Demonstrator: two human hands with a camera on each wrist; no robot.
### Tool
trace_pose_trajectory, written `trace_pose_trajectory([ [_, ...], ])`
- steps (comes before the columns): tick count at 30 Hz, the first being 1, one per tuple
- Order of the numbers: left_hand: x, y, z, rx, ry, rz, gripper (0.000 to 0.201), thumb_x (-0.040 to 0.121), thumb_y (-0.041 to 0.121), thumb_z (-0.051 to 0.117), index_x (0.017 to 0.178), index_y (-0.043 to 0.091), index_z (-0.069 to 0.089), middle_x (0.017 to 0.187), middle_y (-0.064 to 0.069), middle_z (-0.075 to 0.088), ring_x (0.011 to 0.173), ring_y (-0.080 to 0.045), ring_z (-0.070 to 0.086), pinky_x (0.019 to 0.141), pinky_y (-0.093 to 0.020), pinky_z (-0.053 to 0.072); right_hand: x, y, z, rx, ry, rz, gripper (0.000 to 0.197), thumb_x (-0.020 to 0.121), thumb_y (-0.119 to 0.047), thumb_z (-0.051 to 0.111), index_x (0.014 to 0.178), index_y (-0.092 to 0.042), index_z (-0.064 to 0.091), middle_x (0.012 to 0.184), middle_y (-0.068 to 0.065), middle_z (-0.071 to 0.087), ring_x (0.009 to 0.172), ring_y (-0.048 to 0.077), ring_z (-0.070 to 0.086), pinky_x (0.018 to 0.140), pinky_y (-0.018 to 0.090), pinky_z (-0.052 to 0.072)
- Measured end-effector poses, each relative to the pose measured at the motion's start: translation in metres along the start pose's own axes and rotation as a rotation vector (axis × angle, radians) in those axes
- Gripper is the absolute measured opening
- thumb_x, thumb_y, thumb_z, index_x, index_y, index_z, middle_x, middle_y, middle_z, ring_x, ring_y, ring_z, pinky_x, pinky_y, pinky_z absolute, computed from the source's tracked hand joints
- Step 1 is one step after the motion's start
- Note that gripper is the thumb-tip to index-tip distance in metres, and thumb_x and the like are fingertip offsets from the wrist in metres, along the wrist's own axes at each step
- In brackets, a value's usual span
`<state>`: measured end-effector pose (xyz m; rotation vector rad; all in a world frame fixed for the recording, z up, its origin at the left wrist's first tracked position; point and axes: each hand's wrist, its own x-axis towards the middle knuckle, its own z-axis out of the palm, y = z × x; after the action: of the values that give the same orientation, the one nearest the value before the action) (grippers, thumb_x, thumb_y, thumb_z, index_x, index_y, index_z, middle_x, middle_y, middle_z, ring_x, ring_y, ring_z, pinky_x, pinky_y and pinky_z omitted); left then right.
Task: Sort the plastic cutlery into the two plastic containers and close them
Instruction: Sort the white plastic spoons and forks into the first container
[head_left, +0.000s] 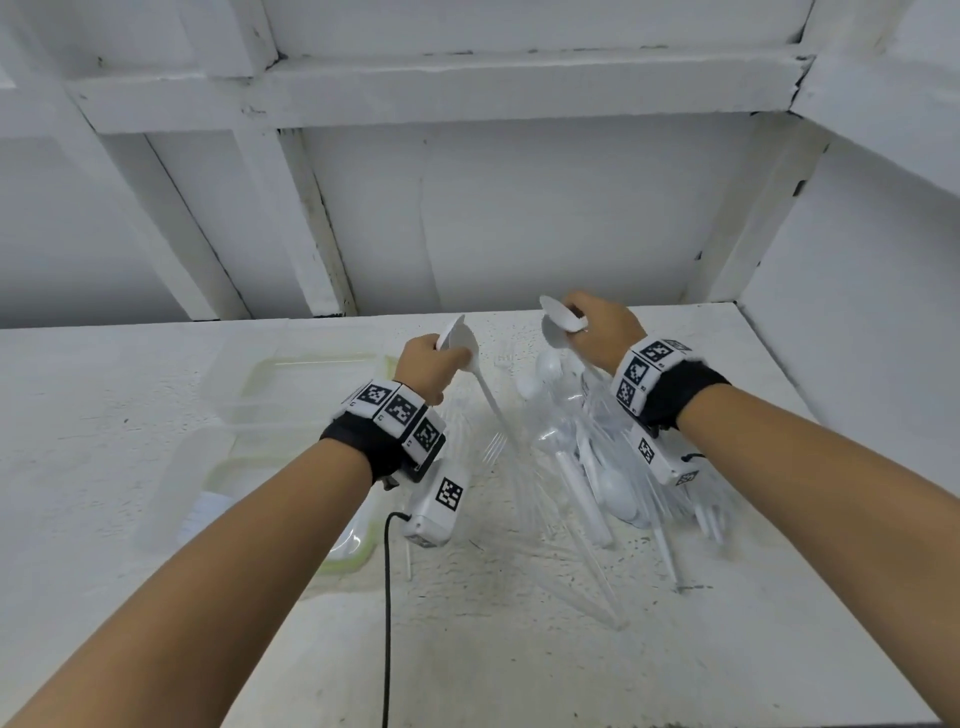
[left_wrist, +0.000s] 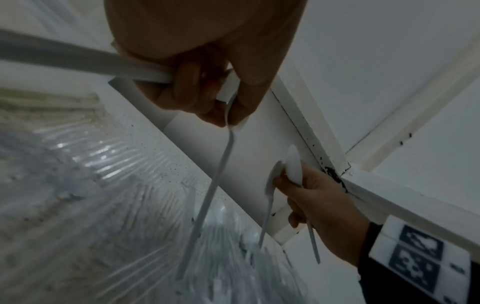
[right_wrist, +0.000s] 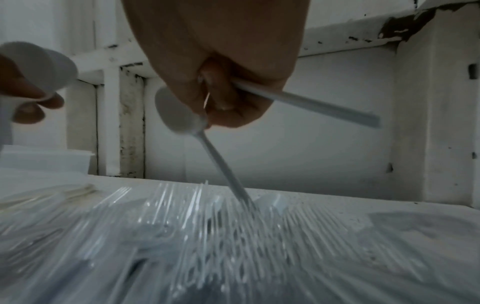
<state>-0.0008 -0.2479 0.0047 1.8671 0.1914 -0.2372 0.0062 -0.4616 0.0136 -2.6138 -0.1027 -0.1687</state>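
My left hand (head_left: 428, 364) is raised over the table and grips white plastic spoons (head_left: 460, 340) by their necks, bowls up. One handle (left_wrist: 213, 185) hangs down toward the pile. My right hand (head_left: 600, 332) is lifted too and grips more white spoons (head_left: 558, 322); in the right wrist view a bowl (right_wrist: 176, 111) and a handle (right_wrist: 311, 102) stick out of the fist. Below lies a mixed pile of white spoons and clear forks (head_left: 597, 467). Two clear containers with pale green rims stand open at the left, one farther (head_left: 322, 358), one nearer (head_left: 358, 558) and partly behind my left forearm.
A translucent lid (head_left: 182, 493) lies left of the near container. A black cable (head_left: 387, 597) hangs from my left wrist unit. White walls and a framed panel close in the back and right of the white table (head_left: 519, 649). Clear forks (right_wrist: 207, 226) spread under the right hand.
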Motion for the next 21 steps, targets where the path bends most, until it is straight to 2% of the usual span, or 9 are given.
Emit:
trace_pose_trajectory([
  [4,0.001,0.004,0.008,-0.141,-0.005,-0.085,0.002,0.084,0.005,0.050,0.082,0.006,0.050,0.074,-0.005,0.042,0.056,-0.013,0.036,0.047,-0.022,0.027,0.000,-0.009,-0.010,0.261,0.265,-0.028,0.017,0.090,-0.002,0.050,0.095,0.002,0.065,0.080,0.007,0.058,0.074,0.020,0.049,0.065,0.027,0.038],
  [7,0.006,0.009,0.018,-0.236,-0.019,-0.100,0.019,0.091,0.006,0.040,0.109,0.002,0.044,0.075,-0.005,0.064,0.064,-0.014,0.059,0.058,-0.027,0.047,0.000,-0.017,-0.021,0.437,0.398,0.047,0.018,0.096,-0.014,0.047,0.084,-0.004,0.055,0.066,-0.003,0.045,0.065,0.013,0.039,0.053,0.015,0.032],
  [10,0.016,0.015,0.033,-0.378,0.094,-0.095,0.033,0.099,0.018,0.031,0.125,-0.003,0.033,0.062,-0.006,0.063,0.050,-0.014,0.063,0.059,-0.029,0.050,-0.006,-0.024,-0.032,0.566,0.414,0.093,0.020,0.100,-0.022,0.038,0.104,-0.007,0.051,0.076,-0.002,0.049,0.067,0.008,0.047,0.056,0.004,0.037],
  [12,0.025,0.018,0.042,-0.416,0.174,-0.113,0.038,0.100,0.032,0.035,0.125,0.003,0.035,0.063,-0.005,0.048,0.043,-0.014,0.051,0.050,-0.025,0.045,-0.014,-0.022,-0.037,0.653,0.343,0.116,0.022,0.101,-0.027,0.033,0.115,-0.013,0.044,0.075,0.002,0.055,0.062,0.012,0.055,0.062,0.021,0.050],
  [14,0.033,0.019,0.047,-0.175,0.139,-0.093,0.045,0.095,0.038,0.046,0.123,0.003,0.041,0.067,-0.003,0.044,0.049,-0.013,0.041,0.046,-0.022,0.037,-0.022,-0.015,-0.038,0.598,0.279,0.148,0.018,0.101,-0.028,0.031,0.112,-0.018,0.040,0.066,0.005,0.053,0.051,0.016,0.052,0.053,0.032,0.050],
  [16,0.039,0.016,0.053,0.283,-0.003,-0.031,0.043,0.091,0.030,0.056,0.119,-0.001,0.049,0.077,-0.005,0.053,0.060,-0.018,0.049,0.050,-0.023,0.038,-0.029,-0.005,-0.037,0.423,0.259,0.173,0.019,0.100,-0.029,0.031,0.104,-0.013,0.041,0.066,0.003,0.046,0.052,0.018,0.047,0.047,0.030,0.044],
  [18,0.043,0.009,0.062,0.602,-0.098,-0.004,0.040,0.087,0.029,0.062,0.114,-0.001,0.055,0.098,-0.013,0.063,0.080,-0.026,0.058,0.062,-0.027,0.043,-0.032,0.007,-0.036,0.329,0.232,0.226,0.026,0.099,-0.035,0.035,0.090,-0.012,0.043,0.064,0.000,0.042,0.061,0.021,0.045,0.051,0.029,0.038],
  [20,0.044,0.003,0.072,0.739,-0.155,-0.007,0.042,0.087,0.032,0.064,0.113,-0.001,0.056,0.109,-0.015,0.064,0.092,-0.030,0.061,0.071,-0.030,0.043,-0.035,0.015,-0.036,0.304,0.159,0.303,0.035,0.095,-0.047,0.041,0.084,-0.014,0.049,0.062,-0.003,0.043,0.066,0.021,0.046,0.054,0.026,0.036],
  [21,0.044,0.000,0.077,0.765,-0.171,-0.014,0.043,0.086,0.033,0.064,0.112,0.000,0.057,0.108,-0.015,0.065,0.091,-0.030,0.060,0.072,-0.030,0.043,-0.037,0.018,-0.035,0.288,0.119,0.318,0.036,0.093,-0.050,0.044,0.090,-0.015,0.052,0.064,-0.006,0.044,0.070,0.020,0.047,0.055,0.026,0.035],
])
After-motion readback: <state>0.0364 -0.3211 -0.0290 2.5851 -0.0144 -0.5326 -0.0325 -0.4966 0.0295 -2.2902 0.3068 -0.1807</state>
